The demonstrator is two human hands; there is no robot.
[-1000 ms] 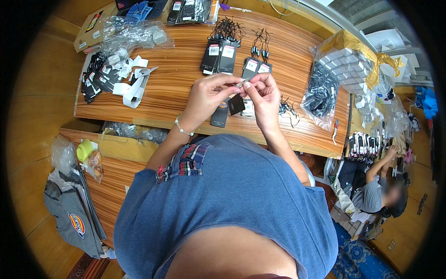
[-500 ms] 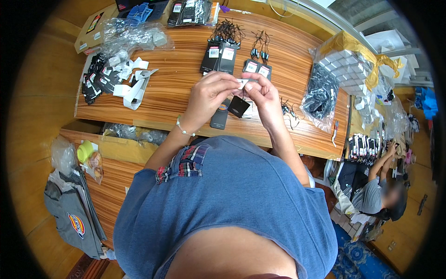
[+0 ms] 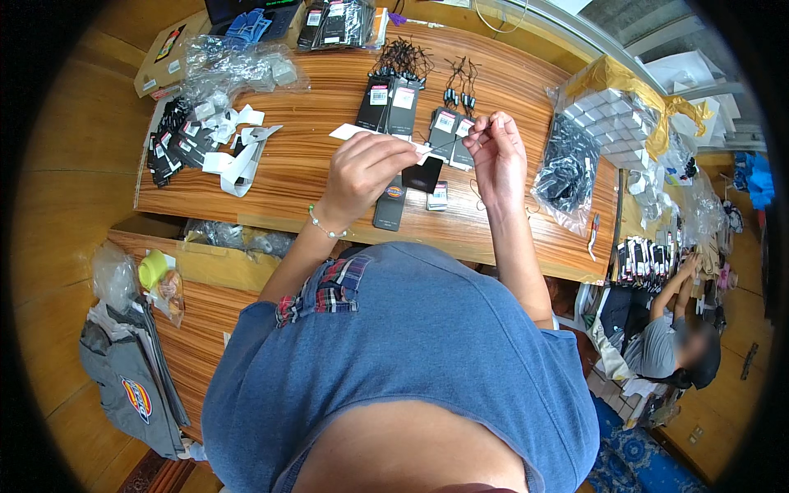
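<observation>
My left hand (image 3: 362, 174) is closed in a pinch on a small white label (image 3: 422, 153); a paper strip (image 3: 348, 131) sticks out behind that hand. Just beyond its fingertips hangs a black square hang tag (image 3: 422, 175). My right hand (image 3: 503, 161), raised to the right, pinches a thin black string (image 3: 450, 141) that runs toward the left fingers. Beneath lie a long dark tag (image 3: 389, 212) with an oval emblem and a small stickered tag (image 3: 437, 199). Past the hands rest stacks of dark tags (image 3: 403, 123) and stringed grey tags (image 3: 445, 135).
At the left are a pile of black tags (image 3: 177, 140), curled white paper (image 3: 237, 177) and clear plastic bags (image 3: 238, 66). A bag of black cords (image 3: 567, 172), a box of small white packs (image 3: 612, 123) and a cutter (image 3: 593, 234) occupy the right. A co-worker (image 3: 662, 345) sits beyond.
My hands have drawn apart: the right moved right and slightly up, pulling the black string out, while the left shifted slightly left. The paper strip behind the left hand now shows.
</observation>
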